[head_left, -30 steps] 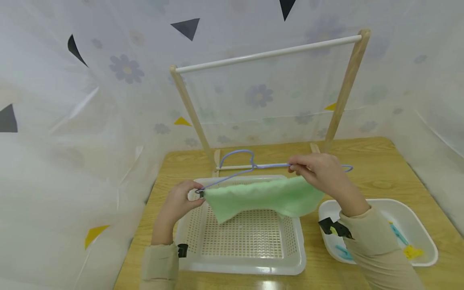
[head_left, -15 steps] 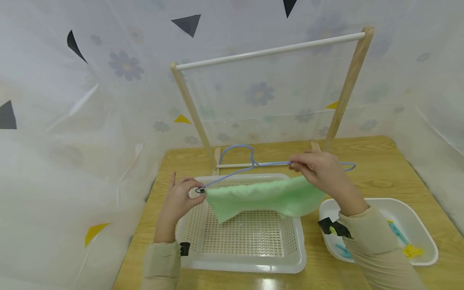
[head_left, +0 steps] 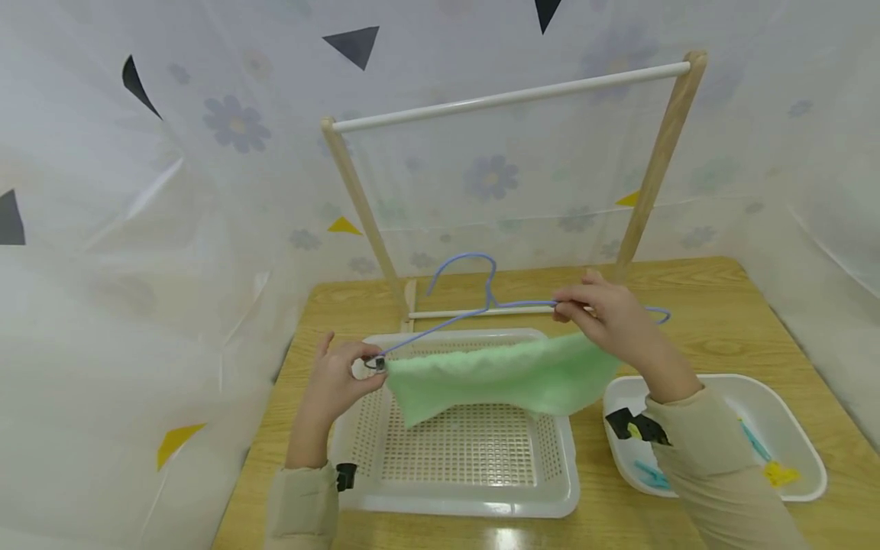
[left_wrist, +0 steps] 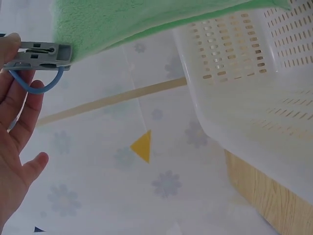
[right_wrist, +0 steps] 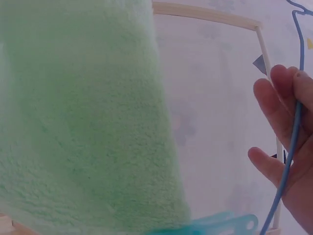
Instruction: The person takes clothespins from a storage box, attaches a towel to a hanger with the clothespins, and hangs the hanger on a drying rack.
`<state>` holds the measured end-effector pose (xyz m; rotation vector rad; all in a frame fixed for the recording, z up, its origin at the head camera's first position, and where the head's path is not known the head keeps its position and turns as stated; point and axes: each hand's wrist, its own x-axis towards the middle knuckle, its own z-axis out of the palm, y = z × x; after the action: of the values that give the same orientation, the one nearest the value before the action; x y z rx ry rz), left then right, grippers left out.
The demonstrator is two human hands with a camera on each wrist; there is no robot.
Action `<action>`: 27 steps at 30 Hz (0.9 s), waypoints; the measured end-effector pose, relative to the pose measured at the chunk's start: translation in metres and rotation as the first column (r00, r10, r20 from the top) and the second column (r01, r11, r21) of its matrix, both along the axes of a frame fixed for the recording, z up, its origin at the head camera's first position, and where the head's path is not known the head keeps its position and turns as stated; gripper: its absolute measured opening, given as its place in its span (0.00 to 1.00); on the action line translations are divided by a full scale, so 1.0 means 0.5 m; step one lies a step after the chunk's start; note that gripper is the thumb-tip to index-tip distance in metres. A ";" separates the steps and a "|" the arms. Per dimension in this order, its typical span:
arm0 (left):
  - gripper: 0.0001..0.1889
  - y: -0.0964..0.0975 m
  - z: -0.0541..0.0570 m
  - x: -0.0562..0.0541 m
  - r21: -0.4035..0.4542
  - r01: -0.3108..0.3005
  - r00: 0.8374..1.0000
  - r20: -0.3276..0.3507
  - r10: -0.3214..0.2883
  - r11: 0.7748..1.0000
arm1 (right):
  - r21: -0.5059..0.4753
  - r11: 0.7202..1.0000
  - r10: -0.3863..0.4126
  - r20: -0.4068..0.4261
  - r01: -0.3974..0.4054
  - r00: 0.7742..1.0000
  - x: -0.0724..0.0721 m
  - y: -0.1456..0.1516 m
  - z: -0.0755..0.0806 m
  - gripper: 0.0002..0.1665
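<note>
A blue wire hanger (head_left: 440, 328) is held up between both hands, its hook pointing up. My left hand (head_left: 335, 382) pinches a grey clothespin (left_wrist: 36, 56) at the hanger's left end, and the clothespin's tip meets a corner of the light green towel (head_left: 488, 378). The towel hangs below the hanger, over the basket. My right hand (head_left: 612, 321) pinches the hanger's right arm between thumb and fingers, hiding part of it. In the right wrist view, a teal clothespin (right_wrist: 220, 224), blurred, overlaps the towel's edge near the hanger wire.
A white perforated basket (head_left: 481, 508) stands on the wooden table (head_left: 344, 305). To its right, a white basin (head_left: 791, 397) holds teal and yellow clothespins (head_left: 780, 473). Behind rises a rack with wooden posts and a white top rod (head_left: 509, 99).
The hanger's hook has tilted up and moved slightly right, and the right hand has risen a little. Both hands keep their holds; the left little finger has lifted.
</note>
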<state>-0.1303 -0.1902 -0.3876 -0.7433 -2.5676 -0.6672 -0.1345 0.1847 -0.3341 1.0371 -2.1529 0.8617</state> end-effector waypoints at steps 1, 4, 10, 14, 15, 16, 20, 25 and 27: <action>0.14 0.000 0.002 0.001 -0.003 0.003 1.000 -0.003 -0.003 1.000 | 0.010 1.000 0.003 0.027 -0.004 1.000 0.000 0.002 0.000 0.07; 0.15 0.002 0.005 0.003 -0.031 -0.009 1.000 -0.011 0.009 0.999 | 0.090 0.996 -0.023 0.058 0.018 0.998 0.001 0.005 0.000 0.15; 0.16 0.005 0.006 0.005 -0.084 -0.040 0.999 -0.003 0.040 0.996 | 0.208 0.974 -0.098 0.032 0.089 0.995 0.001 0.006 -0.004 0.07; 0.16 0.008 0.006 0.004 -0.099 -0.047 0.999 -0.006 0.047 0.994 | 0.232 0.962 -0.145 -0.006 0.142 0.989 0.000 0.006 -0.009 0.08; 0.16 0.009 0.006 0.004 -0.098 -0.046 0.999 -0.001 0.046 0.994 | 0.229 0.963 -0.146 0.006 0.140 0.989 0.000 0.006 -0.010 0.06; 0.16 0.009 0.006 0.004 -0.097 -0.044 0.999 0.005 0.045 0.994 | 0.225 0.965 -0.144 0.020 0.136 0.989 0.000 0.007 -0.011 0.05; 0.16 0.012 0.008 0.004 -0.089 -0.028 0.997 0.063 0.034 0.996 | 0.197 0.974 -0.128 0.075 0.112 0.989 -0.002 0.009 -0.019 0.11; 0.15 0.015 0.008 0.004 -0.047 -0.001 0.984 0.177 0.009 0.999 | 0.149 0.983 -0.116 0.079 0.103 0.990 -0.005 0.012 -0.029 0.12; 0.15 0.016 0.007 0.003 -0.024 0.005 0.979 0.203 0.000 1.000 | 0.133 0.985 -0.120 0.072 0.109 0.990 -0.006 0.012 -0.030 0.13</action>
<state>-0.1287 -0.1821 -0.3841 -0.7195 -2.7647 -0.7487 -0.1373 0.1909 -0.3492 0.9439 -2.3369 0.7296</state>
